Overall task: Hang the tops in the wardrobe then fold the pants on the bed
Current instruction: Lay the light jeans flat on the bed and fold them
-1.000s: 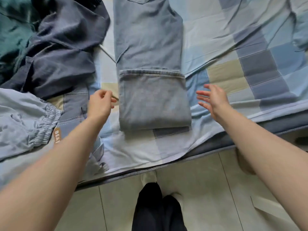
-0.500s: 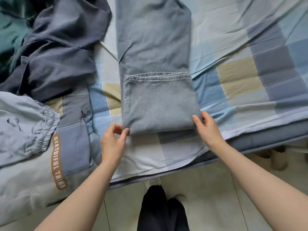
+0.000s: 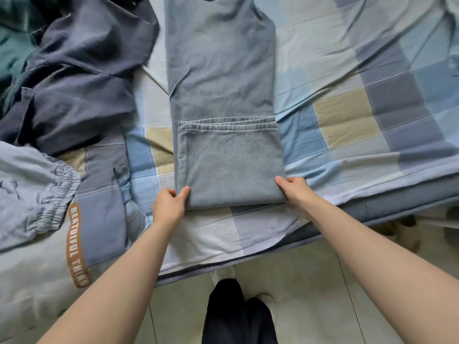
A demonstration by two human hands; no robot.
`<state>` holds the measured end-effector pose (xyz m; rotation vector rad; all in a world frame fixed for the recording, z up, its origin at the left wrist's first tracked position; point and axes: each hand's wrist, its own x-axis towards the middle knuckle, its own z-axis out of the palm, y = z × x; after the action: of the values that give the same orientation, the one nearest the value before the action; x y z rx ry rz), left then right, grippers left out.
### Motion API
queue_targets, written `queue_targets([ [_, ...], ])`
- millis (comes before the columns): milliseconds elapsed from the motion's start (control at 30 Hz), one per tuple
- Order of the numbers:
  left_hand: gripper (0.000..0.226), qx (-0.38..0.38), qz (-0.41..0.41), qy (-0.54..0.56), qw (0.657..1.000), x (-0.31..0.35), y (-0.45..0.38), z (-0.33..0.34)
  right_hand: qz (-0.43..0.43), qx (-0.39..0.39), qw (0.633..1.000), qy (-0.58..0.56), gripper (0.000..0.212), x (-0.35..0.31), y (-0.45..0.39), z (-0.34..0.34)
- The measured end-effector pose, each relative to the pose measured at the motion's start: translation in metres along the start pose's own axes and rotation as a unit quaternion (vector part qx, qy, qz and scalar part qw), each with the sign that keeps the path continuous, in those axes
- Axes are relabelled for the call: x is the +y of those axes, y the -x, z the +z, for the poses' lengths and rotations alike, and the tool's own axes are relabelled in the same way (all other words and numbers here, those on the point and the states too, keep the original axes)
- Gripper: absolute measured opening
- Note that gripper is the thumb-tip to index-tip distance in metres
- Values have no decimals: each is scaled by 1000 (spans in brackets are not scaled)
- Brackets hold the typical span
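Light blue-grey jeans (image 3: 221,70) lie lengthwise on the checked bed sheet (image 3: 347,120), legs together. Their hem end is turned up over the legs, making a folded flap (image 3: 229,165) near the bed's front edge. My left hand (image 3: 170,207) pinches the flap's lower left corner, thumb on top. At the lower right corner my right hand (image 3: 298,192) grips the fold, thumb on top and fingers underneath.
A dark navy garment (image 3: 74,78) is heaped at the upper left, with teal cloth (image 3: 12,45) behind it. Pale blue pants with an elastic waist (image 3: 32,189) lie at the left. The bed's front edge (image 3: 372,209) runs above a tiled floor (image 3: 323,306), where my legs stand.
Both hands came down from beside the flap to its near corners and now hold the fold. The view shifted slightly closer.
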<state>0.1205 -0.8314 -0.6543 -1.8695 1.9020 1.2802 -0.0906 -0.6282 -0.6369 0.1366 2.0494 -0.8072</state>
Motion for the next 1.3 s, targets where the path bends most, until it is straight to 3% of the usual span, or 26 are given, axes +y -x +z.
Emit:
queue_targets([
  [233,18,-47,62,106,991,4,25,-12,-108,-4,994,-16,35,8,34,-8],
  [367,28,-50,87,78,992,-13,75,-19,-89,5,995,-54,19,29,74,-18],
  [567,16,-66,36,-1,997,-50,182,-36,4,5,1000,17,38,65,164,-49],
  [600,19,-74,13,9,997,-54,196,-38,5,-1,1000,24,44,70,175,-54],
  [733,68,-134,-12,-1,991,-65,239,-48,21,-73,991,108,47,77,215,-74],
  [833,81,-221,11,-8,975,-53,237,-72,95,-144,976,133,42,58,216,-82],
  [967,32,-332,-5,-41,943,4,183,-116,183,-228,951,104,22,-15,188,-98],
  [1033,20,-400,-16,-45,915,47,136,-138,195,-248,944,95,14,-73,158,-109],
  [1100,23,-416,-20,31,909,95,85,-153,177,-214,960,32,16,-128,124,-121],
  [1133,22,-390,-23,92,916,116,61,-158,147,-182,972,-18,19,-151,106,-127],
  [1200,19,-284,-24,191,939,155,12,-160,54,-78,986,-137,20,-187,65,-131],
  [1267,18,-187,-15,191,964,168,-22,-143,-13,48,974,-223,18,-197,31,-124],
  [1300,18,-159,-19,157,975,163,-30,-130,-5,78,973,-218,17,-190,21,-115],
])
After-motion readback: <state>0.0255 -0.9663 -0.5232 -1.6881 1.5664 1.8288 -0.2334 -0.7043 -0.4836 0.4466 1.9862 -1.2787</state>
